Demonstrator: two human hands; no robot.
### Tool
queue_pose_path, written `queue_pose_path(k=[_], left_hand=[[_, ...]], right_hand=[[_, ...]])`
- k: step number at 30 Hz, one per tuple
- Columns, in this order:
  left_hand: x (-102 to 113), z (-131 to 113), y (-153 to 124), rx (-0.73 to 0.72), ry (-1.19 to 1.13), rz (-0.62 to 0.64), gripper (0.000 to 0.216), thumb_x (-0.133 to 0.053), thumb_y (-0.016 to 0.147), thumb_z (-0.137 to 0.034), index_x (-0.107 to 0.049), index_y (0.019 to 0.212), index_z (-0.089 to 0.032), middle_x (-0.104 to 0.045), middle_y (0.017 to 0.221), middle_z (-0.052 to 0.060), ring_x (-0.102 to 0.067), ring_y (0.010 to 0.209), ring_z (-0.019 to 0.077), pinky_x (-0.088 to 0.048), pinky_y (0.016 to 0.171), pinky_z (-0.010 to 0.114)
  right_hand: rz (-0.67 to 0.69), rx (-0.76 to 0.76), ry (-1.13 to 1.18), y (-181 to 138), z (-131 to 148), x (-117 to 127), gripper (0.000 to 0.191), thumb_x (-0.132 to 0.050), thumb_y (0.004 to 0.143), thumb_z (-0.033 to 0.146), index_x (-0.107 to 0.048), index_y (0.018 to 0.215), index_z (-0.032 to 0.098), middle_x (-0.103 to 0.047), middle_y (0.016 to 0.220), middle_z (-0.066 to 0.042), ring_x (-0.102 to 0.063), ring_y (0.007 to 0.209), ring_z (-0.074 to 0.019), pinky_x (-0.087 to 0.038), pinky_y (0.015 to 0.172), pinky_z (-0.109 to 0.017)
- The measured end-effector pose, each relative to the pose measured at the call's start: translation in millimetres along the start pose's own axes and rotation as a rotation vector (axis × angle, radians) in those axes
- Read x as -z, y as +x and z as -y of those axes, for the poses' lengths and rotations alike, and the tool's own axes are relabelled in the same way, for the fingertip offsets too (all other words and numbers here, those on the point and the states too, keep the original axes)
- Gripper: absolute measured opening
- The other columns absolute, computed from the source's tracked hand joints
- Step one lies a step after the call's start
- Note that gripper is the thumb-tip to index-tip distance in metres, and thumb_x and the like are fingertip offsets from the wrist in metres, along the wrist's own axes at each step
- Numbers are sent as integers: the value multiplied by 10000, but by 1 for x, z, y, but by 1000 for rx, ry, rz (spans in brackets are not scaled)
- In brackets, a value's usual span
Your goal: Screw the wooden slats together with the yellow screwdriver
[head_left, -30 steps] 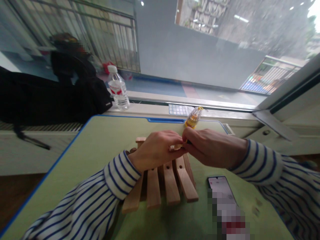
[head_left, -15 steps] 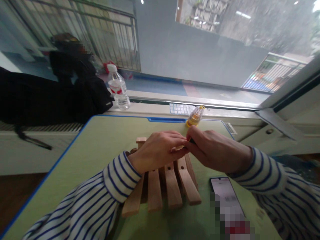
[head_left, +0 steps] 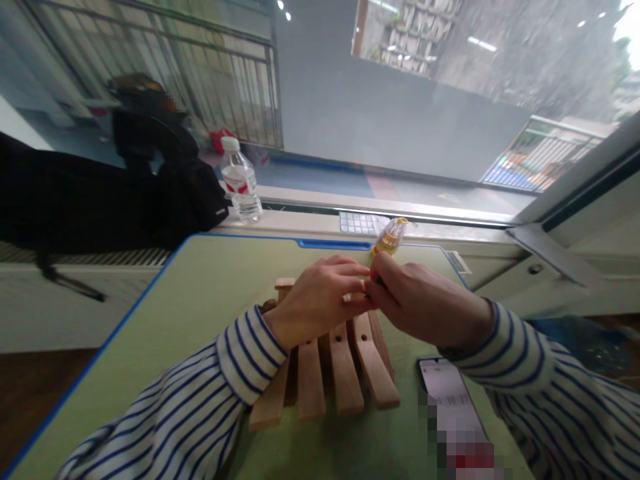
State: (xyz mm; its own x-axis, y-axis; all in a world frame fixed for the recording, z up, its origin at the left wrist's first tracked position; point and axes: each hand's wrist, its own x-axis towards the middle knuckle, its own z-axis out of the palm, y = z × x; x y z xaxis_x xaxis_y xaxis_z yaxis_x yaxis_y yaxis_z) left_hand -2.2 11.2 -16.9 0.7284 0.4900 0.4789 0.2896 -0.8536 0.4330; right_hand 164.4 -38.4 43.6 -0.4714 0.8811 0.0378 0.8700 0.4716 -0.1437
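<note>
My left hand [head_left: 325, 290] reaches across a wooden assembly [head_left: 340, 373] of several slats with round holes, lying on the table. Its thumb and index finger come together at the tips, and a small pale spot shows between them; what they pinch, if anything, is too small to name. My right hand [head_left: 417, 293] is closed around a small dark object [head_left: 381, 281], mostly hidden by the fingers. The two hands' fingertips meet above the upper ends of the slats. A wooden block end [head_left: 285, 283] juts out behind my left hand.
The green table [head_left: 165, 340] has a blue edge. A phone [head_left: 447, 390] lies to the right of the slats. A bottle with yellow liquid [head_left: 390, 237] stands at the back edge. On the window ledge are a water bottle [head_left: 243, 187], a printed sheet [head_left: 357, 223] and a black bag [head_left: 100, 200].
The view has shifted slightly. My hands stay together over the slats, with the left fingers a little more spread and the right hand slightly turned.
</note>
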Motion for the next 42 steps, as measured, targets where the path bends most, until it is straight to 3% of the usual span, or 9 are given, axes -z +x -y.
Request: queue_pose_path(k=[5, 9, 18, 28, 42], left_hand=[[-5, 3, -2, 9, 29, -37, 192, -549, 838, -350, -671, 823, -203, -649, 1055, 27, -545, 1004, 181, -420, 890, 357], [-8, 2, -3, -6, 19, -48, 180, -547, 841, -348, -663, 861, -212, -655, 1013, 7, -540, 993, 176, -416, 888, 352], [-6, -1, -2, 34, 12, -15, 234, -570, 818, -394, -655, 865, -181, -661, 908, 21, -563, 932, 180, -435, 861, 349], [-5, -1, -2, 63, -21, 29, 211, -541, 845, -369, -671, 843, -203, -676, 938, 14, -580, 930, 168, -451, 847, 331], [-2, 1, -1, 40, -70, 69, 209, -528, 853, -369, -676, 884, -224, -666, 1002, -1, -585, 950, 152, -454, 834, 284]], right_hand=[[95, 72, -78, -5, -4, 18, 286, -352, 892, 404, -423, 1012, 154, -611, 790, -47, -519, 611, -133, -250, 490, -263], [136, 182, -161, -6, -7, 30, 241, -343, 901, 353, -458, 1003, 167, -599, 855, -43, -511, 645, -128, -242, 495, -265], [183, 299, -252, 3, -10, 23, 123, -374, 880, 217, -481, 910, 161, -557, 807, -26, -417, 574, -93, -189, 479, -259], [167, 284, -181, 2, -11, 18, 92, -372, 866, 179, -458, 848, 152, -506, 728, -2, -331, 543, -83, -230, 490, -254], [91, 226, -56, -2, -14, 9, 100, -364, 881, 240, -417, 833, 170, -508, 671, 10, -335, 521, -74, -219, 491, -260]])
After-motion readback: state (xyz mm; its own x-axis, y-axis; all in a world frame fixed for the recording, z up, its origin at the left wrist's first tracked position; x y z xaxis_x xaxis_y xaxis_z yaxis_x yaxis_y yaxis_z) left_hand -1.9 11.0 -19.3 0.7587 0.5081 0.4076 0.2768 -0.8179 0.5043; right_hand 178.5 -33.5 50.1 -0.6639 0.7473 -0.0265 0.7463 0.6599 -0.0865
